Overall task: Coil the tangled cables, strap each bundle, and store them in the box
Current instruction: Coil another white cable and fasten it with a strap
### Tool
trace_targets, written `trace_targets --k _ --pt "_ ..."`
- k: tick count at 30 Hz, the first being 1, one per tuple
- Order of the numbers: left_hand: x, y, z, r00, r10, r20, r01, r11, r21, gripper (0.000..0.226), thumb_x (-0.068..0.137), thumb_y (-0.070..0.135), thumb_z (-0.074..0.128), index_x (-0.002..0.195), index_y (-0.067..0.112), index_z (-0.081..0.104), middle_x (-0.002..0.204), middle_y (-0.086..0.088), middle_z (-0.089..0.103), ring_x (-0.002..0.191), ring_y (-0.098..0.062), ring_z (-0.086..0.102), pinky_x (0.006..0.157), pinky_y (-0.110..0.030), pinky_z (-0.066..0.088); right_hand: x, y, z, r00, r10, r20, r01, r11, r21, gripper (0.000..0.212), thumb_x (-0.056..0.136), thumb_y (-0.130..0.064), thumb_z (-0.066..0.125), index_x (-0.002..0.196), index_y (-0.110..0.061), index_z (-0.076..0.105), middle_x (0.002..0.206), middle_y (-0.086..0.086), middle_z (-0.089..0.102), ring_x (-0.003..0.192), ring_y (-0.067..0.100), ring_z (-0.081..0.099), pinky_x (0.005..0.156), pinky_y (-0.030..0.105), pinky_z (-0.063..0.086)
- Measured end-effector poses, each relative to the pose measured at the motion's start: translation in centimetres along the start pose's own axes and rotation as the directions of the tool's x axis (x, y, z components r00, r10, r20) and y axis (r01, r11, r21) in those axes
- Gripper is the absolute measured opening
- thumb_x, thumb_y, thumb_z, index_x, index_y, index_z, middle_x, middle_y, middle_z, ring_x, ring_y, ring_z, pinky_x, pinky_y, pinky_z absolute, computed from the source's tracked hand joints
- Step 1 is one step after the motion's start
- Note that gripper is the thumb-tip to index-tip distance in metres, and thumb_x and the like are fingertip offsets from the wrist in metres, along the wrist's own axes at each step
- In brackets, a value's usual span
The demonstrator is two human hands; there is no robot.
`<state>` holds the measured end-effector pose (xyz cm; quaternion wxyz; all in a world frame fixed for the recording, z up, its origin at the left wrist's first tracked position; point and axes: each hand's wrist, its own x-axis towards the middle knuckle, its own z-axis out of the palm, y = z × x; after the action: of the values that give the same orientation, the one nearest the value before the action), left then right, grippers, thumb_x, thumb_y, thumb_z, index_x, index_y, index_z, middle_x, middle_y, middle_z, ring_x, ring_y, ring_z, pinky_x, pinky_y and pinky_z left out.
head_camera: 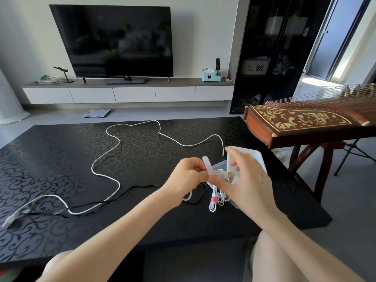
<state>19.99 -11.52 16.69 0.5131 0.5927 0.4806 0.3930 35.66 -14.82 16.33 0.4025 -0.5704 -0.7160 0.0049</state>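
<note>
Clear box (220, 165) mostly hidden behind right hand (251, 188), coiled cable (216, 198). Strap (206, 164) blurred. Right fingertips (234, 164) blurred, grip unclear. Zither (301, 121) cut off at right edge. Black cable (130, 189) hard to trace.

Bright daylight from right, wide-angle warp

White cable (92, 166), black cable (140, 186) sprawled across table (61, 159), zither (301, 121) overhanging right, front strip free

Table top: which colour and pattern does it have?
The table top is black with a curling scroll pattern, seen in the head view.
</note>
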Motion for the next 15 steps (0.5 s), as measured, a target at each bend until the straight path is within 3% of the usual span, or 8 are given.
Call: trace_targets --k 2,5,8,12,15 --pt "0.0 0.1 -0.1 0.999 -0.023 0.039 0.025 0.999 -0.04 0.022 0.085 -0.007 0.055 0.07 0.008 0.058 0.059 -0.002 0.052 0.041 -0.002 0.039 0.042 -0.013 0.03 0.6 0.1 -0.5 0.988 -0.152 0.032 0.148 0.984 0.098 0.037 0.072 -0.034 0.079 0.104 -0.019 0.069 0.092 -0.004 0.059 0.087 0.015 0.055 0.072 0.035 0.048" --pt "-0.1 -0.3 0.0 0.994 -0.063 0.09 0.066 0.997 -0.029 0.023 0.083 -0.008 0.056 0.067 0.01 0.058 0.054 0.002 0.049 0.044 -0.006 0.037 0.043 -0.015 0.029 1.1 -0.2 -0.9 0.977 -0.206 0.05 0.181 0.932 0.314 0.003 0.081 -0.017 0.072 0.082 -0.017 0.07 0.088 -0.013 0.06 0.091 0.009 0.056 0.08 0.027 0.045" --pt "-0.5 -1.0 0.3 0.983 -0.123 0.139 0.139 0.984 -0.114 0.023 0.082 -0.011 0.054 0.068 0.007 0.055 0.049 0.003 0.047 0.043 -0.008 0.033 0.043 -0.018 0.026 1.7 0.1 -1.2 0.99 -0.078 0.117 0.019 0.898 0.439 0.007 0.087 -0.021 0.064 0.092 -0.024 0.06 0.092 -0.017 0.065 0.095 0.001 0.06 0.082 0.01 0.042" --pt "-0.4 -1.2 -0.2 0.979 -0.15 0.14 0.177 0.963 -0.201 0.025 0.081 -0.011 0.056 0.064 0.008 0.055 0.049 0.002 0.044 0.042 -0.008 0.03 0.043 -0.019 0.024 1.7 0.9 -0.9 0.93 0.044 0.366 -0.196 0.9 0.389 0.049 0.077 -0.033 0.073 0.117 -0.035 0.043 0.102 -0.015 0.065 0.099 -0.003 0.058 0.08 0.011 0.044" --pt "-0.2 -0.9 -0.2 0.976 -0.155 0.155 0.184 0.964 -0.192 0.02 0.082 -0.01 0.055 0.068 0.005 0.055 0.048 0.002 0.043 0.043 -0.009 0.028 0.043 -0.019 0.022 1.5 0.5 -0.5 0.939 -0.01 0.343 -0.143 0.897 0.418 0.033 0.077 -0.028 0.076 0.099 -0.042 0.057 0.09 -0.02 0.066 0.093 -0.003 0.057 0.078 0.009 0.043"
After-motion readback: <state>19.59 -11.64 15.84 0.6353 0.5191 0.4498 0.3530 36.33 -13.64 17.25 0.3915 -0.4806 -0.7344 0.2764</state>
